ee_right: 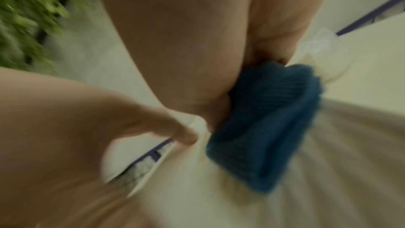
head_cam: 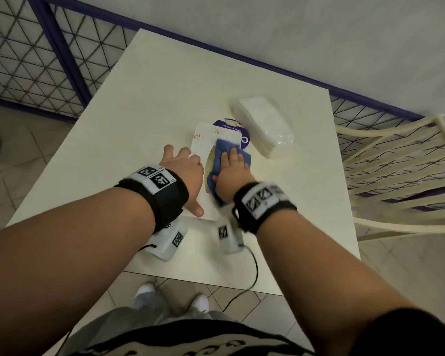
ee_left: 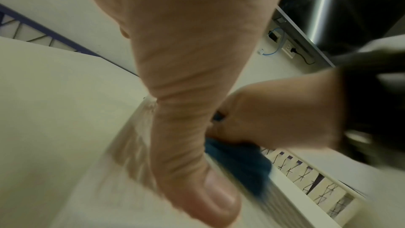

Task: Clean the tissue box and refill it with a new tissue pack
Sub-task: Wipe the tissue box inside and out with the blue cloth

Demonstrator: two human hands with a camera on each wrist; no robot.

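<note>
A white tissue box (head_cam: 208,140) lies flat on the white table (head_cam: 165,86). My left hand (head_cam: 188,170) holds it along its left side, with the thumb (ee_left: 197,179) on the near end. My right hand (head_cam: 231,170) grips a bunched blue cloth (head_cam: 222,147) and presses it on the top of the box; that hand and the cloth (ee_right: 274,119) are motion-blurred. A new tissue pack (head_cam: 263,124) in clear wrap lies on the table to the back right of the box, apart from both hands.
A round purple sticker or mat (head_cam: 229,123) shows from under the far end of the box. A cream chair (head_cam: 396,163) stands at the table's right edge. A purple mesh railing (head_cam: 49,47) runs behind the table. A black cable (head_cam: 254,268) hangs over the near edge.
</note>
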